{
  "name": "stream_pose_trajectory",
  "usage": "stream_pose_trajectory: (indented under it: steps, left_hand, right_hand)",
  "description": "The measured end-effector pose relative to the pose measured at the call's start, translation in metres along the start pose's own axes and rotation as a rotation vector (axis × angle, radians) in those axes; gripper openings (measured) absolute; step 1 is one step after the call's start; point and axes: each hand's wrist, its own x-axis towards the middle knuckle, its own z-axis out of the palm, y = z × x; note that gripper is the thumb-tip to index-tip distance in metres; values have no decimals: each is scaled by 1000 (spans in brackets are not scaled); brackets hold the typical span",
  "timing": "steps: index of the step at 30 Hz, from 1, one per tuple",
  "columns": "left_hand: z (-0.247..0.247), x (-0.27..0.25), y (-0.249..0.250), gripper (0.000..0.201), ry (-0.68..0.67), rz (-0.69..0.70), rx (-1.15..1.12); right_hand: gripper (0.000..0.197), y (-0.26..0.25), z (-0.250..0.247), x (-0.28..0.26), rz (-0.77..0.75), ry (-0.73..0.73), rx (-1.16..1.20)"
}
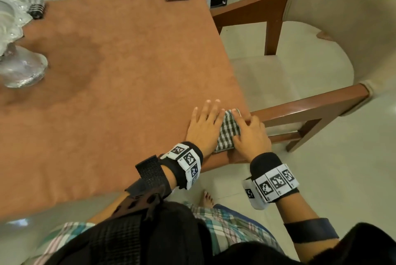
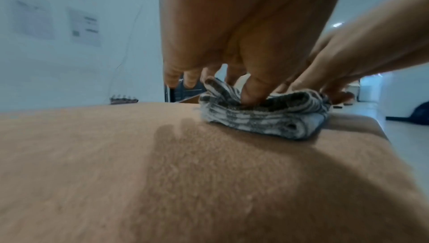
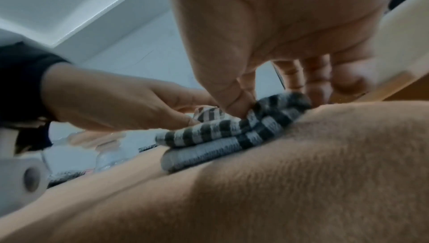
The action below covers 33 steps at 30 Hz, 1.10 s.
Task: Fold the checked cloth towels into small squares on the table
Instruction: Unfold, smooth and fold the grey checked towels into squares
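Checked towel on table, left hand pressing flat (fingers straight), right hand pinching it

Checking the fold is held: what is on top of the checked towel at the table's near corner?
Both hands: the left hand presses the checked towel on its left side, the right hand pinches its right edge. A checked strip shows between them; palms hide the rest.

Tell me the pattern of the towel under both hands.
The towel is a dark grey and white check, clearest in the head view.
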Motion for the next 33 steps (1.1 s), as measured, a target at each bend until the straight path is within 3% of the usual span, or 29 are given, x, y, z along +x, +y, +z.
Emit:
stream_pose_trajectory:
  steps: [3, 7, 13, 17, 21, 24, 29, 31, 33]
  left_hand:
    - [8, 1, -3, 58, -54, 41, 145]
    - [14, 4, -11, 65, -87, 34, 209]
    - [12, 8, -15, 67, -91, 39, 188]
    - [8, 4, -14, 69, -40, 62, 176]
    - [8, -2, -20, 70, -86, 85, 154]
    - [-1, -7, -26, 71, -27, 89, 103]
    - [-16, -38, -59, 68, 54, 14, -24]
    - [-18, -61, -90, 66, 72, -41, -59]
    - [-19, -91, -130, 63, 98, -108, -98]
  right_hand:
    - [67, -2, 2, 3, -120, 73, -175]
    - [66, 3, 11, 16, -257, -105, -242]
    - [65, 13, 12, 21, -289, -150, -230]
    - [65, 12, 14, 19, -301, -112, -247]
    - [66, 8, 14, 17, -286, -124, -241]
    - [63, 0, 7, 12, -279, -64, -211]
    - [68, -48, 4, -7, -366, -13, -213]
    - [79, -82, 10, -12, -432, 24, -163]
    - [76, -125, 20, -16, -503, 65, -138]
